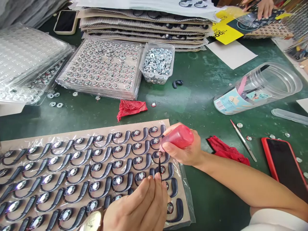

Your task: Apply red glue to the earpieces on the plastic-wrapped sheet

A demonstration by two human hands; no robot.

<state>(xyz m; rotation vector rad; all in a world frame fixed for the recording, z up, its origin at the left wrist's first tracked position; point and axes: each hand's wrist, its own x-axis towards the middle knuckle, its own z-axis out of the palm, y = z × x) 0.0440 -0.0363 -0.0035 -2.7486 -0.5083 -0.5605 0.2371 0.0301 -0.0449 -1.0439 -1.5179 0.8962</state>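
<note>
A cardboard sheet (24, 138) covered in clear film lies at the front left, holding rows of dark ear-hook shells (79, 166) with shiny round speaker discs. My right hand (186, 153) grips a small red squeeze bottle (179, 137), its nozzle pointing left at a disc near the sheet's right edge. My left hand (141, 205), with a wristwatch (92, 221), pinches a thin dark pointed tool (159, 165) whose tip touches the same disc.
Clear trays of small metal discs (103, 67), a tub of washers (157, 62), stacked cardboard sheets (144, 24), red cloths (131, 107), a fallen clear jar (260, 88), tweezers (243, 140), a red phone (284, 162). Another person's hand (263, 7) works at the far right.
</note>
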